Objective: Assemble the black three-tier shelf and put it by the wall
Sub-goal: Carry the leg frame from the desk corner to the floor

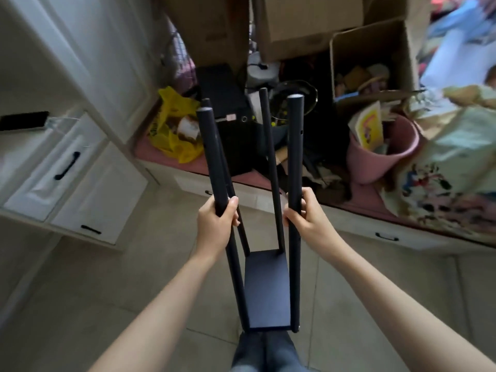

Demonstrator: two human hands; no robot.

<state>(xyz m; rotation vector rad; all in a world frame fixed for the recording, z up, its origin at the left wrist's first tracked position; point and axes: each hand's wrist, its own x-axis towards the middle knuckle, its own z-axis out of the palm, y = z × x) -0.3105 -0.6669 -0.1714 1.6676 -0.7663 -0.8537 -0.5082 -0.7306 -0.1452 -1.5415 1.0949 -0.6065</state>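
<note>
Left hand (218,218) is clenched round the near left black metal post (212,157); right hand (304,214) is clenched round the near right black metal post (295,146). Between the hands stands the partly built black shelf frame (264,264): four posts rising from one flat black rectangular panel (265,288) set low, just above the person's blue-trousered knees (265,353) and the pale tiled floor (107,304). The two far posts are partly hidden behind the near ones. Background detail is blurred. Beyond, an open brown cardboard box (373,57) holds indistinct small items; a pink round bucket (381,154) holds a yellow-covered booklet; a yellow plastic bag (174,124) lies left.
</note>
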